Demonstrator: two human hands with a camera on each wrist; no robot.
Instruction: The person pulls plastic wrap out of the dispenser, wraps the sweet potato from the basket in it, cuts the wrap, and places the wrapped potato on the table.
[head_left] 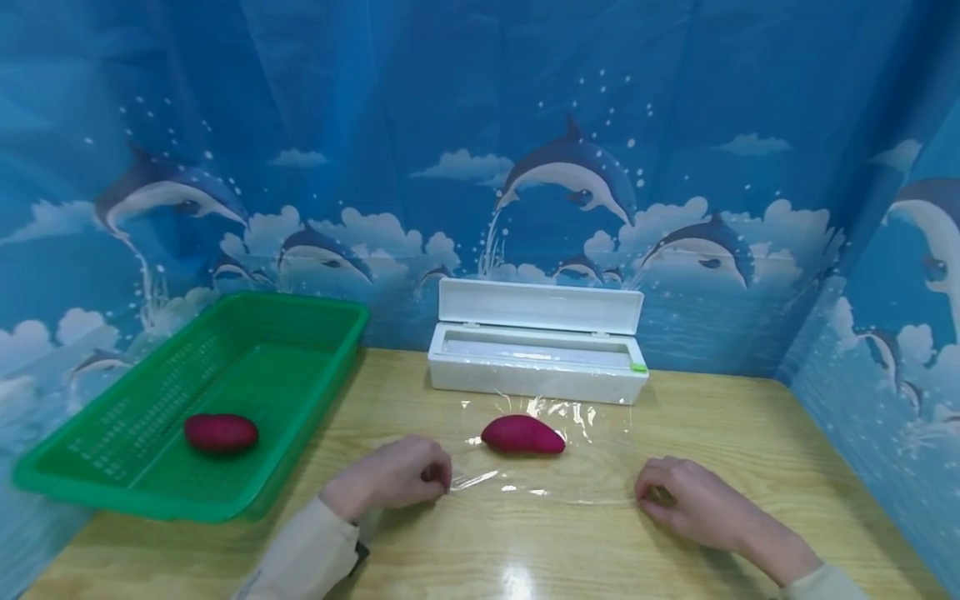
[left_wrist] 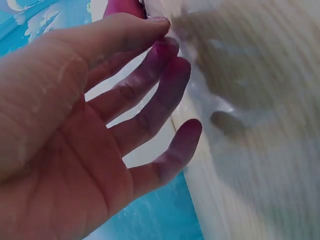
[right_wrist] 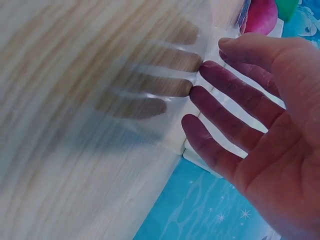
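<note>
A purple sweet potato (head_left: pixel 522 435) lies on a sheet of clear plastic wrap (head_left: pixel 540 479) spread over the table. My left hand (head_left: pixel 397 475) pinches the sheet's near left corner between thumb and forefinger. In the left wrist view, the other fingers of the left hand (left_wrist: pixel 100 115) are loosely bent beside the film. At the near right corner, my right hand (head_left: pixel 693 504) pinches the film with thumb and forefinger. The right wrist view shows the right hand (right_wrist: pixel 270 115) with its remaining fingers spread and their reflections in the wrap.
Behind the sweet potato stands a white wrap box (head_left: pixel 536 379) with its lid raised and a green slider at its right end. To the left, a green plastic basket (head_left: pixel 300 304) holds another purple sweet potato (head_left: pixel 221 433). A blue dolphin-print curtain (head_left: pixel 420 100) backs the wooden table (head_left: pixel 712 408).
</note>
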